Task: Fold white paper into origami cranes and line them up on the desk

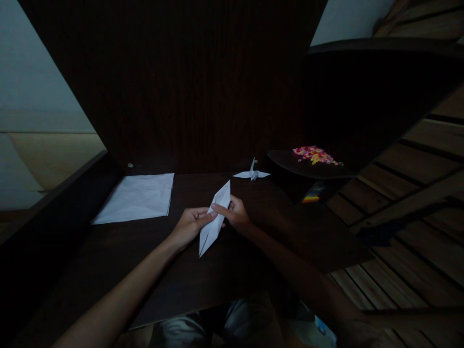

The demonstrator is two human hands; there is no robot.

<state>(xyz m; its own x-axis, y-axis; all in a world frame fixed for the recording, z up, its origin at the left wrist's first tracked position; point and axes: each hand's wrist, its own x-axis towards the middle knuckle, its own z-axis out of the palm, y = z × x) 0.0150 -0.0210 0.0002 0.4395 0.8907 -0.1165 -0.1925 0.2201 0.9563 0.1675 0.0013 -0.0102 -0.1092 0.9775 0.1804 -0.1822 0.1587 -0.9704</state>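
Note:
A white sheet of paper, folded into a long pointed diamond (220,212), is held just above the dark tabletop, tilted with its upper tip to the right. My left hand (191,225) grips its left edge, thumb on top and fingers curled under. From the other side my right hand (235,211) pinches the middle, its thumb lying across the front face near the left thumb. The fingers behind the paper are mostly hidden. Beyond the hands, a finished white paper crane (253,174) stands with its wings spread near the back panel.
A stack of creased white paper sheets (136,198) lies at the left of the dark desk (174,285). On a low rounded shelf (286,162) at the right sits a pile of small colourful pieces (314,154). A raised board (54,193) borders the left side.

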